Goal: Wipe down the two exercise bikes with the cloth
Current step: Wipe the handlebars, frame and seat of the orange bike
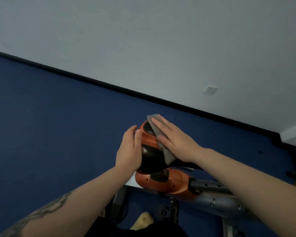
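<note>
Wiping the saddle (150,151) of one exercise bike (169,183) was the step in hand. Right hand (176,142) lay flat, fingers straight, pressing the grey cloth (159,139) onto the saddle's right side. Left hand (129,151) cupped the saddle's left edge, fingers relaxed, steadying it. Next move likely needs the cloth drawn across the uncovered black and orange areas. No second bike in view.

Right hand (173,139) presses cloth (161,139) on saddle (150,158).
</note>
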Motion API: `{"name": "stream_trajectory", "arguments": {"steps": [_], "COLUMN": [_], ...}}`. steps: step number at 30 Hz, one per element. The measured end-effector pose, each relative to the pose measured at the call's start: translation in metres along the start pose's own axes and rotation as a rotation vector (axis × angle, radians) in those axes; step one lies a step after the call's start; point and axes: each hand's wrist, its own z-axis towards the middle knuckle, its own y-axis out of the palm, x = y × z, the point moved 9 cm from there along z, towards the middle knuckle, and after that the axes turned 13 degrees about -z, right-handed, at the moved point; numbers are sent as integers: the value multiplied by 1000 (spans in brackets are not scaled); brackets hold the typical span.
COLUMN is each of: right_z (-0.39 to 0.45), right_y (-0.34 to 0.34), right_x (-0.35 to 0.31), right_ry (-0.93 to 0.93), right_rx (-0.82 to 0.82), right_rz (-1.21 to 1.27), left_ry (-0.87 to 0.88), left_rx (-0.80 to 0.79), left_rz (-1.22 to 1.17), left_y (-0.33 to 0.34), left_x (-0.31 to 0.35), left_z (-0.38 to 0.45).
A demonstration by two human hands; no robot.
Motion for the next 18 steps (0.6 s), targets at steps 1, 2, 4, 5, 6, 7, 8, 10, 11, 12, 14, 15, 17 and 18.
{"name": "stream_trajectory", "arguments": {"steps": [1,2,4,5,6,7,8,10,11,12,14,15,17,18], "right_z": [-14,-24,-26,-18,-5,10,24,43,45,42,24,13,-3,-3], "right_y": [1,1,3,3,4,5,5,-1,-5,-7,-6,-3,-3,-4], "right_x": [4,10,19,21,22,24,22,11,3,-5,-15,-15,-4,3], "right_ry": [-60,-77,-28,23,91,167,226,221,167,87,-123,-206,-239,-211], "right_rx": [-34,-78,-154,-155,-136,-111,-90,-35,-8,8,25,24,-4,-15], "right_rz": [-36,-35,99,208,308,367,363,245,179,109,-73,-132,-86,-25], "left_ry": [3,5,-12,-31,-50,-69,-88,-135,-148,-148,-140,-146,-153,-147], "left_rx": [-24,-49,-106,-148,-205,-268,-328,-417,-445,-466,-501,-513,-515,-506], "left_rz": [6,10,-10,-33,-57,-69,-68,-60,-65,-73,-108,-133,-161,-160], "left_y": [2,5,10,11,13,16,17,20,20,21,23,24,25,24], "left_x": [0,1,1,-1,-3,-4,-5,-9,-10,-12,-13,-13,-13,-12], "left_z": [-3,-5,-6,-5,-4,-3,-2,0,1,2,2,2,4,6]}}
